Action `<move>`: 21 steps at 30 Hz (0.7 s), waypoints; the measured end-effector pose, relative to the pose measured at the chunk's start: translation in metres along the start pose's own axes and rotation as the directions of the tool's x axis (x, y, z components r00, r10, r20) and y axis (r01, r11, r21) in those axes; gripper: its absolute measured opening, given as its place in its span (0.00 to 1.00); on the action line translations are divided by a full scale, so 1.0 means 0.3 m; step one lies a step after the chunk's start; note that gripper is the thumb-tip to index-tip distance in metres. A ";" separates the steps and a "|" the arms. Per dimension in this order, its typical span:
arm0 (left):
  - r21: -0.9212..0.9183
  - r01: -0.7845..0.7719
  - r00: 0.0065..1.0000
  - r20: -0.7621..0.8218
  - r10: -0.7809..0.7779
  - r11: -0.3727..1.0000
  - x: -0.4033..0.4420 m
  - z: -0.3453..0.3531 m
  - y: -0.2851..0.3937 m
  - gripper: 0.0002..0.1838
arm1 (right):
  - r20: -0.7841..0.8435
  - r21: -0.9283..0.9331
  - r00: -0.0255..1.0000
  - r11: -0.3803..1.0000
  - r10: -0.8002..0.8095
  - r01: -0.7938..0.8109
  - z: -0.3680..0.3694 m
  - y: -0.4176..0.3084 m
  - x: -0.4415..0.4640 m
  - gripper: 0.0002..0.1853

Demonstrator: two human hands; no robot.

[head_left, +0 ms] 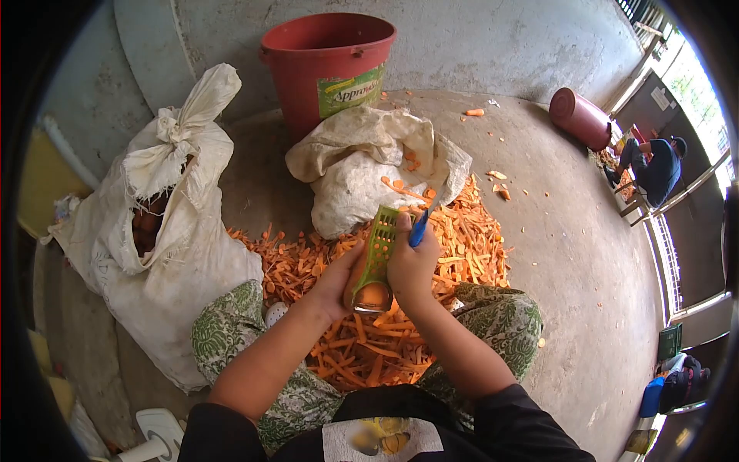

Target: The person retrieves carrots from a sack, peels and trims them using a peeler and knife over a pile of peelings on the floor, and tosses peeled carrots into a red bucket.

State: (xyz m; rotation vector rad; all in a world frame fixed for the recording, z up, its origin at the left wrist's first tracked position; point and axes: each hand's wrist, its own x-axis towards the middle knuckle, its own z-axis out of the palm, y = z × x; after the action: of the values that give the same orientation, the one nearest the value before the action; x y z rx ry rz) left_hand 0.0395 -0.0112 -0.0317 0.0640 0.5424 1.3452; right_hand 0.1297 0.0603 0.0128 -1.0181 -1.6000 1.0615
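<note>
Between my hands is a green grater-like peeler (379, 250) with holes along its body, held over a carrot (372, 296). My left hand (339, 279) is wrapped round the carrot from the left. My right hand (412, 262) grips the peeler, and a blue-handled knife (418, 229) sticks up from the same hand, its blade pointing up and right. Beneath both hands spreads a heap of orange carrot peelings (377, 350), lying between my knees. Just beyond the peeler, an open white sack (346, 189) rests on the pile with a few peelings on it.
A tied white sack (185, 300) with carrots showing through a gap stands at the left. Behind is a red bucket (296, 85) by the wall. A loose carrot (474, 112) lies on the floor. Another person (660, 173) sits far right near a tipped red barrel (577, 119).
</note>
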 end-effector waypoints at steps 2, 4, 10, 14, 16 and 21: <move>0.027 -0.013 0.999 -0.032 0.014 1.000 -0.004 0.008 -0.002 0.21 | 0.002 -0.059 1.000 0.998 -0.006 0.006 -0.003 -0.008 -0.001 0.16; 0.053 -0.027 0.997 -0.067 0.030 0.998 -0.015 0.025 -0.002 0.21 | 0.006 -0.117 1.000 0.993 -0.010 0.011 -0.003 -0.006 0.002 0.16; 0.183 -0.060 0.989 -0.124 0.084 0.981 -0.022 0.047 0.016 0.22 | -0.010 -0.169 0.999 0.985 -0.040 0.038 0.009 0.000 0.034 0.13; 0.291 0.075 0.993 -0.110 -0.045 0.954 -0.058 0.076 -0.004 0.23 | -0.128 -0.239 0.991 0.971 -0.041 0.010 -0.013 0.079 0.136 0.13; 0.367 0.165 0.986 -0.097 -0.139 0.916 -0.071 0.072 -0.058 0.24 | -0.325 -0.288 0.942 0.958 -0.086 -0.012 -0.070 0.211 0.267 0.15; 0.488 0.159 0.986 -0.032 -0.165 0.858 -0.086 0.082 -0.048 0.23 | -0.529 -0.217 0.849 0.967 -0.001 -0.134 -0.188 0.300 0.368 0.16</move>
State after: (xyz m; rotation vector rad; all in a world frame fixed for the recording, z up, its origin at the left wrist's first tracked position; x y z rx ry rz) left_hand 0.0596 -0.0323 -0.0066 0.4340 0.8529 1.0148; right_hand 0.1719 0.2000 -0.0344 -1.4014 -1.2598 0.5545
